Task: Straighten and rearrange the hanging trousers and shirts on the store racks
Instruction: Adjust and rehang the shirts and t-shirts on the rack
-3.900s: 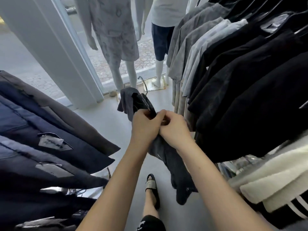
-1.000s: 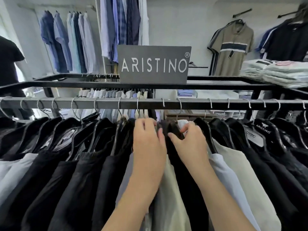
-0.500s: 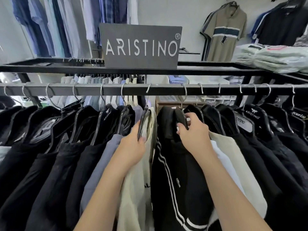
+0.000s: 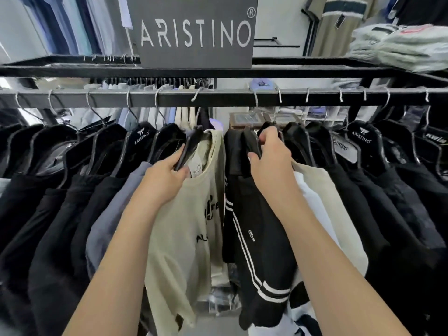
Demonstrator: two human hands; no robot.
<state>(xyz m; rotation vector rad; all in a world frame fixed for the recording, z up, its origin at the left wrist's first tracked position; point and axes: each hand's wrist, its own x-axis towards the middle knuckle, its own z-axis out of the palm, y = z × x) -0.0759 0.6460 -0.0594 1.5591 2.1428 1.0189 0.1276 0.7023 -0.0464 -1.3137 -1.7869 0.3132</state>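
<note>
Now | left hand (image 4: 167, 173) grips black hanger (image 4: 188, 149) of cream shirt (image 4: 184, 226), mid-rail (image 4: 218, 97) | right hand (image 4: 269, 158) clutches hanger top of black striped garment (image 4: 254, 238) just right, gap between

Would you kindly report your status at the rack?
Left hand grips cream shirt's hanger. Right hand grips hanger of black striped garment. Gap open between them on rail. Nothing in the way.

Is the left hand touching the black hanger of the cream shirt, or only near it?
Touching. In the head view the left hand grips the black hanger that carries the cream shirt, its fingers curled round one arm.
</note>
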